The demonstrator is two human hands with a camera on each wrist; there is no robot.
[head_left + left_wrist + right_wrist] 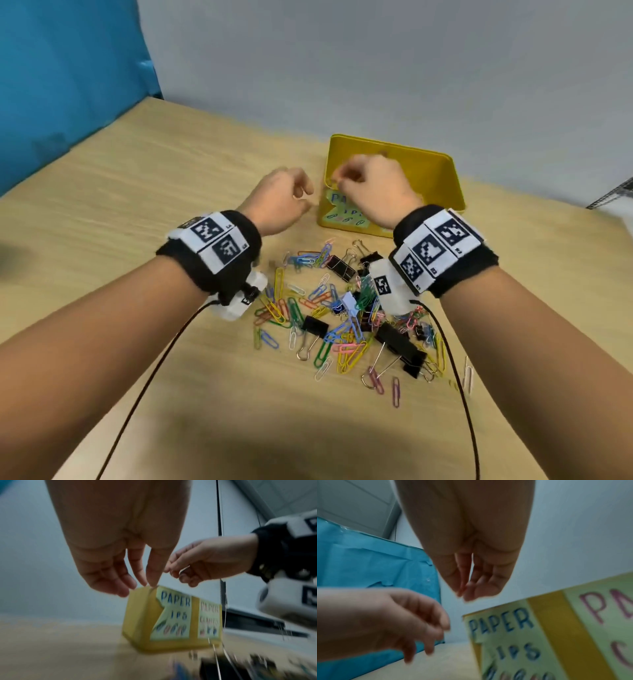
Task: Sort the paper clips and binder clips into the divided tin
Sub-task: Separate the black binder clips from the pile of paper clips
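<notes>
The right hand hangs over the yellow tin – whether its pinched grip holds anything, I cannot tell. The left hand hovers beside it, grip loosely curled, empty – clips litter the counter.

Place: I read this as an office or desk setup.
Surface: I see a pale wood-grain desk set against a plain grey wall.
Supplies: coloured paper clips and black binder clips lie heaped on it, beside a yellow tin with hand-lettered paper labels.
Side: a blue sheet covers the left.
Far right: too blurred for me to tell.
</notes>
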